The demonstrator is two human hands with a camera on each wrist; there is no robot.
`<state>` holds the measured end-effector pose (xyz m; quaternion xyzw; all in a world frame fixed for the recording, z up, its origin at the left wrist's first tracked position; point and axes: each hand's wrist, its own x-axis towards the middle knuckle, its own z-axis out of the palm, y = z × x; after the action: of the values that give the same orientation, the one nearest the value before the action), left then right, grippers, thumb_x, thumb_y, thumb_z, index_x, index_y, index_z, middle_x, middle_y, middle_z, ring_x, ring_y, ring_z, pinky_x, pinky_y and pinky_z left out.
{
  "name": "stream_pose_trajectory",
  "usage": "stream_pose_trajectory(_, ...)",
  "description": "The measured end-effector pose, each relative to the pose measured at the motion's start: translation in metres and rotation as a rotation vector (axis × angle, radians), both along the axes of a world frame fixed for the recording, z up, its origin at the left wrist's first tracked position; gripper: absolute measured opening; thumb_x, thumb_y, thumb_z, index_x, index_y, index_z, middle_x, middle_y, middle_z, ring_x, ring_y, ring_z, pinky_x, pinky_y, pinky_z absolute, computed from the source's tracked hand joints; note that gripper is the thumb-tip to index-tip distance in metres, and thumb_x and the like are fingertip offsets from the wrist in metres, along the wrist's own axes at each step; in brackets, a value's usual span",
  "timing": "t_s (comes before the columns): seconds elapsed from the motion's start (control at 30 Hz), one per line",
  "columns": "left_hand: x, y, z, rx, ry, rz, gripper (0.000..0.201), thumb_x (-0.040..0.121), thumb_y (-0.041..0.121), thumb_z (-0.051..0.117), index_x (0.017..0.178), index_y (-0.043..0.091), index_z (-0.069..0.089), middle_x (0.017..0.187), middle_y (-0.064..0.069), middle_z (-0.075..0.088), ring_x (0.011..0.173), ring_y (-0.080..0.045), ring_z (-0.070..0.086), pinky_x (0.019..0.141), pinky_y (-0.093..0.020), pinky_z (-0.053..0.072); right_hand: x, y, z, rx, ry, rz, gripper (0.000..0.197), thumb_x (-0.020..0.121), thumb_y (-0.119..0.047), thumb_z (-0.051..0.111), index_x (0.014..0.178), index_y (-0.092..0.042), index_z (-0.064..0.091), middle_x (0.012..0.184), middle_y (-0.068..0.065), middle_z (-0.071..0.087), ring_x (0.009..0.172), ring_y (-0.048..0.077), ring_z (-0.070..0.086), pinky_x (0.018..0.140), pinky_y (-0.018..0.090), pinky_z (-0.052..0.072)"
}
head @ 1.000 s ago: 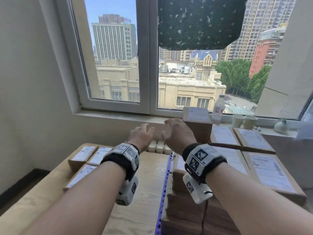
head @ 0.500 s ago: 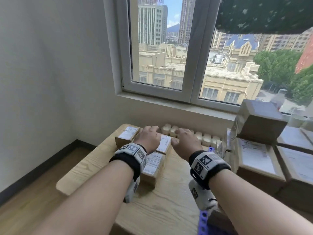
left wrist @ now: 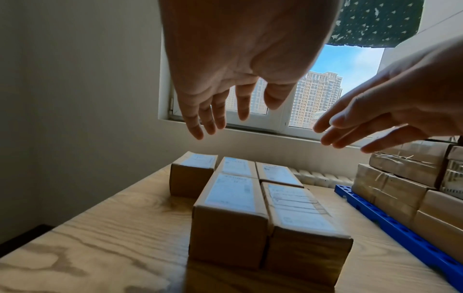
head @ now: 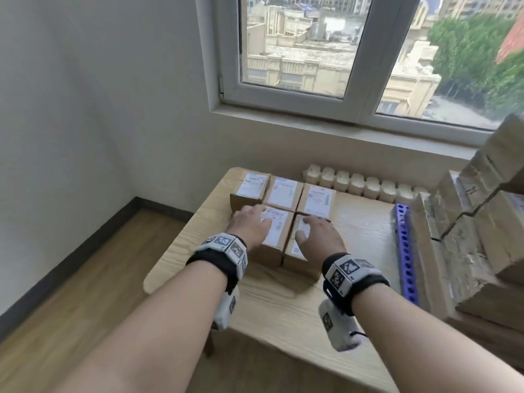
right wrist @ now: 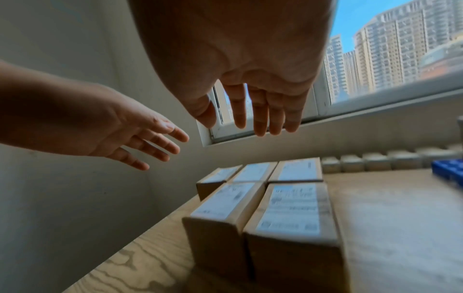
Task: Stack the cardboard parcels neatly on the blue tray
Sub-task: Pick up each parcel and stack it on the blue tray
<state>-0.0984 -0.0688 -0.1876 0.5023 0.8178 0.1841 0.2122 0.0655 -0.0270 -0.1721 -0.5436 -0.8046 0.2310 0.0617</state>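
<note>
Several small cardboard parcels with white labels lie in two rows on the wooden table [head: 283, 293]. My left hand [head: 249, 222] hovers with straight fingers above the near left parcel [head: 276, 236] [left wrist: 230, 202] [right wrist: 220, 206]. My right hand [head: 314, 231] hovers the same way above the near right parcel [head: 296, 251] [left wrist: 298, 210] [right wrist: 290, 214]. Both wrist views show the fingers [left wrist: 213, 117] [right wrist: 260, 117] spread in the air, touching nothing. The blue tray [head: 405, 251] [left wrist: 400, 228] lies to the right, with stacked parcels [head: 467, 236] on it.
A row of cream radiator sections [head: 360, 182] runs along the wall behind the table, under the window sill [head: 340, 129]. The white wall closes the left side. The table's front edge is near my forearms, with wooden floor [head: 71, 321] below at the left.
My view and both hands have swung left, away from the stack on the tray, and come down over the two near parcels on the table.
</note>
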Motion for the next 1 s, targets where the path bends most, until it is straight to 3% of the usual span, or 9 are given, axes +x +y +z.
stream_pose_trajectory(0.1, -0.014, 0.002, -0.015, -0.022, -0.034, -0.001, 0.050, 0.099, 0.038, 0.039, 0.146, 0.021, 0.041, 0.147, -0.010, 0.042, 0.134, -0.030, 0.038, 0.111, -0.042, 0.034, -0.014, -0.006, -0.014, -0.052, 0.015, -0.037, 0.048, 0.097, -0.029, 0.047, 0.143, -0.016, 0.044, 0.144, 0.007, 0.049, 0.131, 0.025, 0.045, 0.106, 0.037, 0.038)
stream_pose_trajectory(0.23, -0.021, 0.012, -0.030, -0.036, -0.082, -0.011, 0.051, 0.099, 0.037, 0.041, 0.146, 0.018, 0.040, 0.146, -0.012, 0.043, 0.134, -0.030, 0.039, 0.111, -0.044, 0.034, -0.026, -0.002, -0.028, -0.094, 0.027, -0.098, 0.047, 0.098, -0.029, 0.047, 0.143, -0.016, 0.045, 0.145, 0.006, 0.049, 0.133, 0.022, 0.045, 0.112, 0.037, 0.031)
stream_pose_trajectory(0.4, -0.032, 0.031, -0.050, -0.061, -0.155, 0.044, 0.051, 0.098, 0.037, 0.044, 0.145, 0.018, 0.039, 0.145, -0.012, 0.044, 0.133, -0.029, 0.040, 0.111, -0.042, 0.035, -0.043, 0.017, -0.045, -0.137, 0.005, -0.123, 0.040, 0.099, -0.027, 0.046, 0.134, -0.010, 0.054, 0.137, 0.010, 0.054, 0.125, 0.027, 0.051, 0.096, 0.033, 0.041)
stream_pose_trajectory(0.5, -0.040, 0.046, -0.059, -0.099, -0.186, 0.080, 0.055, 0.099, 0.037, 0.045, 0.149, 0.016, 0.034, 0.149, -0.011, 0.040, 0.137, -0.030, 0.037, 0.113, -0.041, 0.032, -0.053, 0.030, -0.060, -0.207, 0.054, -0.150, 0.032, 0.097, -0.023, 0.045, 0.120, -0.008, 0.061, 0.125, 0.013, 0.060, 0.105, 0.028, 0.059, 0.088, 0.036, 0.049)
stream_pose_trajectory(0.6, -0.047, 0.062, -0.068, -0.130, -0.199, 0.095, 0.059, 0.098, 0.037, 0.046, 0.151, 0.016, 0.029, 0.152, -0.011, 0.037, 0.139, -0.030, 0.035, 0.114, -0.043, 0.031, -0.057, 0.042, -0.072, -0.264, 0.076, -0.171, 0.037, 0.095, -0.024, 0.047, 0.127, -0.010, 0.059, 0.126, 0.011, 0.061, 0.104, 0.028, 0.061, 0.087, 0.038, 0.053)
stream_pose_trajectory(0.67, -0.051, 0.072, -0.075, -0.166, -0.229, 0.104, 0.061, 0.098, 0.037, 0.047, 0.152, 0.016, 0.028, 0.153, -0.010, 0.036, 0.139, -0.030, 0.035, 0.114, -0.043, 0.032, -0.059, 0.050, -0.077, -0.276, 0.089, -0.186, 0.029, 0.095, -0.021, 0.048, 0.117, -0.007, 0.062, 0.116, 0.013, 0.065, 0.100, 0.029, 0.062, 0.086, 0.041, 0.054)
stream_pose_trajectory(0.77, -0.051, 0.082, -0.086, -0.209, -0.323, 0.132, 0.061, 0.096, 0.036, 0.049, 0.150, 0.015, 0.031, 0.148, -0.007, 0.045, 0.131, -0.027, 0.046, 0.108, -0.043, 0.040, -0.062, 0.061, -0.082, -0.288, 0.106, -0.224, 0.021, 0.095, -0.019, 0.050, 0.106, -0.007, 0.064, 0.105, 0.011, 0.067, 0.092, 0.027, 0.064, 0.083, 0.042, 0.055)
stream_pose_trajectory(0.83, -0.050, 0.087, -0.093, -0.216, -0.381, 0.163, 0.058, 0.094, 0.036, 0.050, 0.146, 0.014, 0.036, 0.141, -0.005, 0.053, 0.123, -0.026, 0.053, 0.103, -0.042, 0.044, -0.063, 0.067, -0.086, -0.276, 0.123, -0.238, 0.021, 0.095, -0.019, 0.051, 0.106, -0.007, 0.064, 0.104, 0.010, 0.067, 0.092, 0.026, 0.063, 0.083, 0.041, 0.055)
stream_pose_trajectory(1.0, -0.050, 0.092, -0.110, -0.249, -0.461, 0.239, 0.062, 0.094, 0.038, 0.051, 0.148, 0.013, 0.033, 0.140, -0.006, 0.054, 0.121, -0.028, 0.055, 0.103, -0.042, 0.045, -0.064, 0.072, -0.091, -0.262, 0.162, -0.270, 0.024, 0.094, -0.019, 0.053, 0.110, -0.005, 0.063, 0.107, 0.010, 0.064, 0.095, 0.026, 0.060, 0.084, 0.040, 0.054)
